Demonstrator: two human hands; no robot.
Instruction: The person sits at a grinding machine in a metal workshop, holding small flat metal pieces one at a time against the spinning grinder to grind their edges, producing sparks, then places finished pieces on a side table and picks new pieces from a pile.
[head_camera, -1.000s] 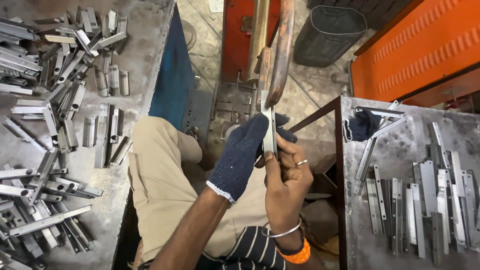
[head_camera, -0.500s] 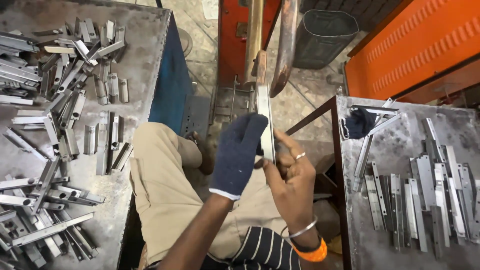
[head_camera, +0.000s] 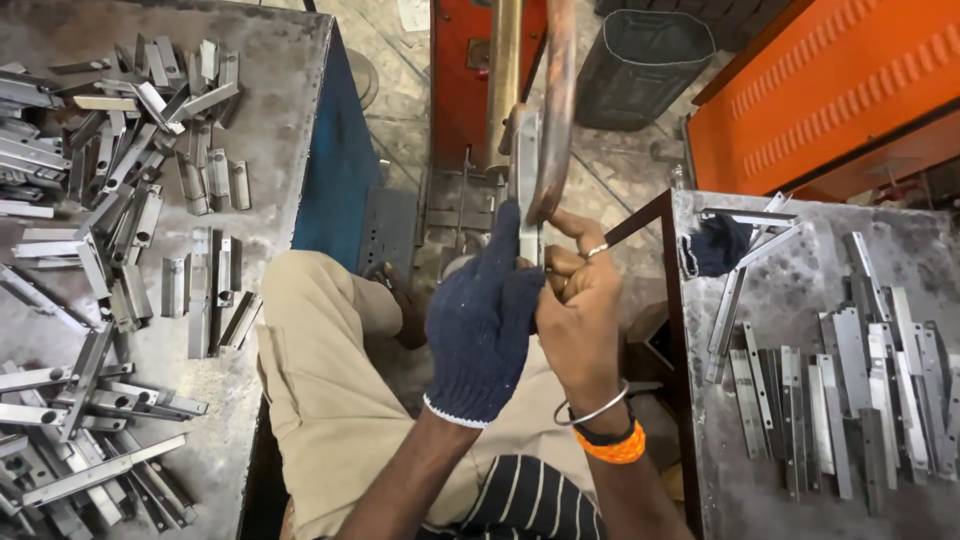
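Counters flank the seated person: a grey counter (head_camera: 270, 120) at nine o'clock, heaped with loose, jumbled metal strips (head_camera: 110, 230), and a second grey counter (head_camera: 800, 510) at three o'clock, where flat metal pieces (head_camera: 850, 390) lie side by side in a fairly neat row. A dark cloth (head_camera: 715, 245) sits near that counter's far left corner. At twelve o'clock stands an orange-red machine (head_camera: 460, 90) with two upright bars, a brass-coloured rod (head_camera: 503, 80) and a curved copper-coloured arm (head_camera: 555, 110) just beside it. A dark bin (head_camera: 640, 65) stands on the floor at one o'clock.

Centre of the view, both hands meet on a narrow metal strip (head_camera: 525, 175) held upright, its upper end up against the curved arm. The left hand (head_camera: 485, 320), in a dark blue knitted glove, is closed around the strip's lower part. The right hand (head_camera: 580, 310), bare, with a ring and bangles at the wrist, pinches the same strip from the other side.

Judging by the two counters, the work looks well under way but far from finished: a modest row of pieces lies sorted at three o'clock, while a much larger unsorted heap waits at nine o'clock, and one strip is at the machine.
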